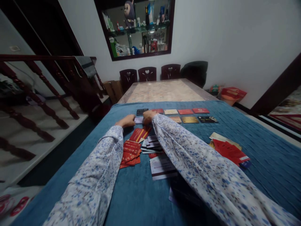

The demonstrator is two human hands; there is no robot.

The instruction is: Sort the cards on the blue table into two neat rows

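A pale lilac card lies at the left end of the nearer of two card rows, with my hands at its two ends. My left hand is closed, its fingertips at the card's left edge. My right hand is closed at the right edge, fingers curled down. Just behind is a black card, in the far row with a cream card and several red ones. Along the near row, a gold card and a black patterned card lie to the right.
Loose red cards, striped white cards and a larger lilac card lie between my forearms. Another red and gold pile sits at right. A blue cloth covers the table's near part. Chairs stand behind.
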